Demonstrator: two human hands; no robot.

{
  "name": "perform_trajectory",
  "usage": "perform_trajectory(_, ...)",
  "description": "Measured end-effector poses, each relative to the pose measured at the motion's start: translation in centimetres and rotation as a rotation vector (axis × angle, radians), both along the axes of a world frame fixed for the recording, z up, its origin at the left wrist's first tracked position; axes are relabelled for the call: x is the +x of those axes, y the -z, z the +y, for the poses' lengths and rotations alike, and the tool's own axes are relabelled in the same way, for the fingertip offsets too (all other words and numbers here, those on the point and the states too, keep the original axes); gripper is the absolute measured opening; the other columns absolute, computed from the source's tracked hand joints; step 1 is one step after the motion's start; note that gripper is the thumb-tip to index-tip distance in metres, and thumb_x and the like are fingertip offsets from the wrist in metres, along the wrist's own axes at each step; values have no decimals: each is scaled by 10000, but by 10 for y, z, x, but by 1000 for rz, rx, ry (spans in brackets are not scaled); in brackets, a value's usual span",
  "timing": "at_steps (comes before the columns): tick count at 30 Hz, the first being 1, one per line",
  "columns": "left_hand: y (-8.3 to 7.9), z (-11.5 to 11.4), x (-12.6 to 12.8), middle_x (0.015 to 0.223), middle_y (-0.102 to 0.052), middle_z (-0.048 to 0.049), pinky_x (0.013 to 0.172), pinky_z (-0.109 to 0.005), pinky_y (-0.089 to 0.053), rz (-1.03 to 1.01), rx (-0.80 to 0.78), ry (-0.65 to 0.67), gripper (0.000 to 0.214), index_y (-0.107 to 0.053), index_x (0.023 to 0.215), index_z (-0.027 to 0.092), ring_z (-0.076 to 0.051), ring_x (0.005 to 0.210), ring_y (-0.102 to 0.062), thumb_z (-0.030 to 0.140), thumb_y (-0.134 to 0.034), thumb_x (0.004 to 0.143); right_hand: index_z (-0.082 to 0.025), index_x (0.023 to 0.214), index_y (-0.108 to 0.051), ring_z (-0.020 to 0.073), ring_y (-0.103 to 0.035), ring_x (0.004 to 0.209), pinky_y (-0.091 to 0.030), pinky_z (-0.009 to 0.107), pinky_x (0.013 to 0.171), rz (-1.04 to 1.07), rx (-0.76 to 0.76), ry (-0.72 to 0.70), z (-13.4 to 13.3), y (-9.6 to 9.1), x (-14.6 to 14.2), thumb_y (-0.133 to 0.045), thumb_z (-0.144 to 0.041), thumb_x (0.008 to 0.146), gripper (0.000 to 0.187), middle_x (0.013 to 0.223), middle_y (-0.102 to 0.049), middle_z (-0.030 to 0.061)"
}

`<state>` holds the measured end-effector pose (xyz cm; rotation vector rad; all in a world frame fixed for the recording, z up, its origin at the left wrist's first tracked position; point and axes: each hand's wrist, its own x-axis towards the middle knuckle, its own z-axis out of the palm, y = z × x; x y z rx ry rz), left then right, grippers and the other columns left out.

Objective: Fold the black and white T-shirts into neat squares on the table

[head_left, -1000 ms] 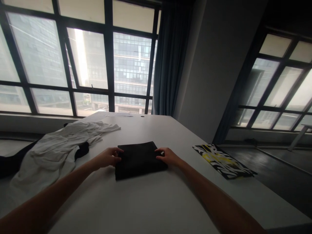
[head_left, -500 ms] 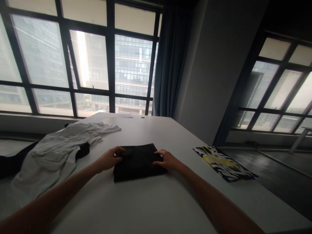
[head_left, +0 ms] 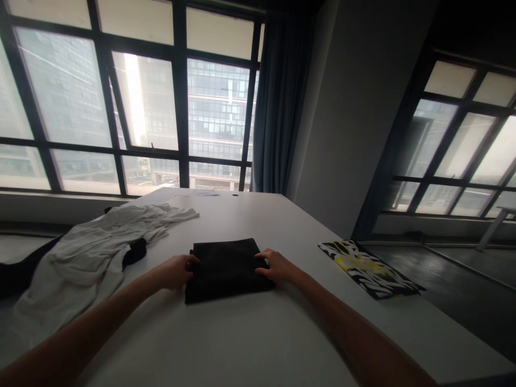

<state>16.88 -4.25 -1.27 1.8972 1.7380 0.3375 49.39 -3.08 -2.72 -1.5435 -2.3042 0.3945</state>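
The folded cloth (head_left: 226, 269) is plain black on a white desk (head_left: 242, 344). Left of the cloth there's a white garment (head_left: 88, 252) with a black bit poking out, and right of it a black, white and yellow patterned piece (head_left: 368, 267). Curtain (head_left: 278, 107) beyond looks dark blue.

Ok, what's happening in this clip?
A person stands at a white table with a folded black garment lying flat before them. The left hand touches its left edge and the right hand its right edge, fingers resting on the cloth. A crumpled white garment lies to the left, and a black, white and yellow patterned piece to the right.
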Motion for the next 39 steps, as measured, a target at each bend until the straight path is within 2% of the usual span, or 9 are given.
perform_trajectory(2,-1,-7,6,1062,-664,-111,784,-437,-546,271,259,67,370,-677,1131,216,-288,929,-659,211,-547,784,-183,1232,-667,279,-613,1081,-474,397,958,-109,52,49,-5,-3,-4,-682,-397,828,458,1251,-614,127)
perform_trajectory(5,7,-17,25,1294,-621,-112,1004,-470,-456,314,634,262,363,-678,1178,227,-294,1180,-572,314,-440,918,-179,1263,-647,308,-558,1180,-409,454,1034,-172,241,88,-13,-3,-19,-581,-464,900,467,1325,-577,145)
perform_trajectory(7,16,-21,37,1448,-531,-85,1123,-467,-346,228,652,445,449,-592,1321,243,-275,1324,-473,424,-409,953,-185,1365,-565,300,-428,1338,-295,462,1136,-150,284,-6,-17,1,-30,-523,-494,932,534,1455,-482,133)
perform_trajectory(11,33,-22,48,1596,-297,-34,1194,-520,-164,184,402,596,627,-348,1505,309,-275,1479,-231,592,-356,946,-230,1513,-359,264,-180,1482,-113,476,1207,-151,38,-180,-18,11,-41,-383,-585,968,652,1597,-262,73)
perform_trajectory(20,42,-4,26,1623,-143,-32,1193,-507,-115,222,267,347,725,-274,1532,271,-294,1505,-68,664,-299,924,-228,1560,-218,276,-57,1501,-20,501,1206,-168,-86,-171,-17,10,-34,-321,-726,916,820,1624,-126,50)
perform_trajectory(24,45,3,21,1622,-137,-38,1191,-495,-115,250,276,332,739,-246,1540,274,-285,1504,-99,668,-308,917,-206,1554,-243,246,-67,1502,11,466,1214,-160,23,-226,-25,8,-39,-285,-644,968,733,1620,-154,56)
perform_trajectory(28,42,11,14,1625,-100,-57,1179,-547,-87,285,251,291,777,-235,1544,269,-302,1505,-74,695,-305,898,-250,1551,-247,234,-96,1499,-59,462,1217,-172,-52,-312,-30,4,-41,-292,-584,992,652,1619,-161,33)
perform_trajectory(35,39,30,-5,1627,-82,-114,1178,-556,-77,290,243,193,746,-237,1547,165,-275,1509,-70,594,-257,937,-336,1499,-363,230,-168,1487,-109,484,1210,-81,28,-487,-33,6,-41,-409,-458,995,521,1601,-245,0)
perform_trajectory(39,49,37,-8,1630,-141,-121,1179,-530,-148,207,334,71,682,-262,1541,156,-266,1506,-116,525,-184,972,-341,1501,-357,234,-158,1489,-110,510,1202,-112,-28,-381,-8,13,-32,-364,-429,1007,502,1597,-261,-3)
